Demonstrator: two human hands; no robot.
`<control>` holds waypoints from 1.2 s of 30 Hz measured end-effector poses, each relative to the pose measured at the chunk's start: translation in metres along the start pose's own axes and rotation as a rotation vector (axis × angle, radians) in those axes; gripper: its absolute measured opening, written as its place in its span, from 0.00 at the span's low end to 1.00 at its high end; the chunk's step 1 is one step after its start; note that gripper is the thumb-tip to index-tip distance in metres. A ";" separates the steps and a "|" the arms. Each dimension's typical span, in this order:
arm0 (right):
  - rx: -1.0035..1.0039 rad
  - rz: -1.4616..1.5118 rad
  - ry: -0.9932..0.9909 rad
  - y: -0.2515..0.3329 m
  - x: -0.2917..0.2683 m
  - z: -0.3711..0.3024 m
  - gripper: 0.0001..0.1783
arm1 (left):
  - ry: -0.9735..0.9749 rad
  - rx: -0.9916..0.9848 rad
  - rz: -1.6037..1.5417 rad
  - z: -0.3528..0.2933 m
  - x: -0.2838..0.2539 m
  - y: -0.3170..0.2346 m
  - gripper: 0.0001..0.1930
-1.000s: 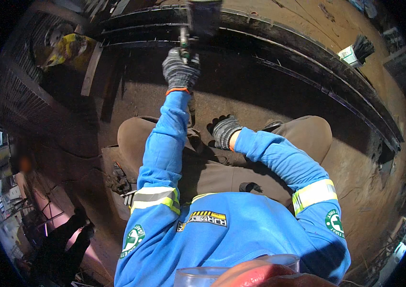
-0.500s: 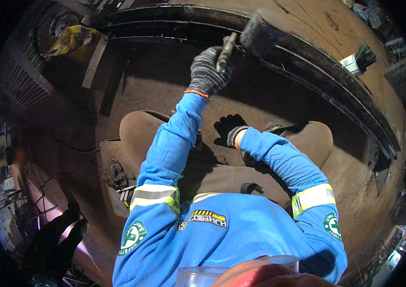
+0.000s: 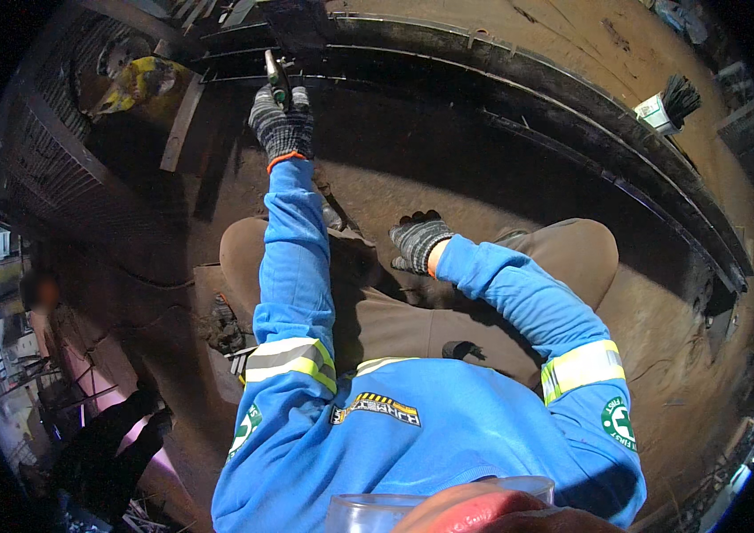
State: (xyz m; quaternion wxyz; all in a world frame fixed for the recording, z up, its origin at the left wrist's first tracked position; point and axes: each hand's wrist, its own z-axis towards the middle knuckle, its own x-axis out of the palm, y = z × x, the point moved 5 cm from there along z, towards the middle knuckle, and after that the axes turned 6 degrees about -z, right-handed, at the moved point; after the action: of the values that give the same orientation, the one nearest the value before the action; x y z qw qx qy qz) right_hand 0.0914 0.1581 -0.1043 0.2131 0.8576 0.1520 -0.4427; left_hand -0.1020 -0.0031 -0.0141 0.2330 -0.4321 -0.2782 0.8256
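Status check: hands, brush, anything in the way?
Left hand gripping brush handle, bristles on the dark metal rail. Right hand empty, resting by knee. Spare brush lies beyond rail, no obstruction.

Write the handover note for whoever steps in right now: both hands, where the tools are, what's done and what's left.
Left hand, in a grey knit glove, is stretched forward gripping a green-handled brush against the dark curved steel channel.
Right hand, gloved, holds nothing and rests by the knee.
A spare black-bristled brush lies on the brown plate beyond the channel.
How much of the channel is brushed cannot be told.
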 end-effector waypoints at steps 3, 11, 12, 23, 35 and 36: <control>-0.001 -0.007 -0.033 0.004 0.000 0.000 0.25 | -0.044 -0.001 -0.024 -0.001 -0.011 -0.006 0.15; -0.063 0.033 0.031 0.002 0.003 0.006 0.22 | 0.020 -0.013 -0.007 -0.002 0.009 0.015 0.19; -0.058 0.012 0.040 0.001 0.004 0.006 0.21 | 0.129 -0.049 -0.053 -0.004 0.017 0.008 0.21; -0.014 -0.025 0.004 -0.014 0.043 0.001 0.29 | 0.698 -0.016 -0.152 -0.116 0.106 -0.077 0.14; 0.036 -0.015 0.068 -0.025 0.053 -0.016 0.27 | 0.799 0.296 -0.311 -0.170 0.099 -0.137 0.21; 0.038 -0.020 0.095 -0.025 0.045 -0.017 0.27 | 0.818 0.209 -0.242 -0.166 0.102 -0.134 0.19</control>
State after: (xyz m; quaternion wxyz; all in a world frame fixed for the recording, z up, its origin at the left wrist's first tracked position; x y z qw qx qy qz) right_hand 0.1175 0.1911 -0.1385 0.1848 0.8801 0.1619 -0.4062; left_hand 0.0045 0.2019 -0.0639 0.4614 -0.6621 -0.1266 0.5768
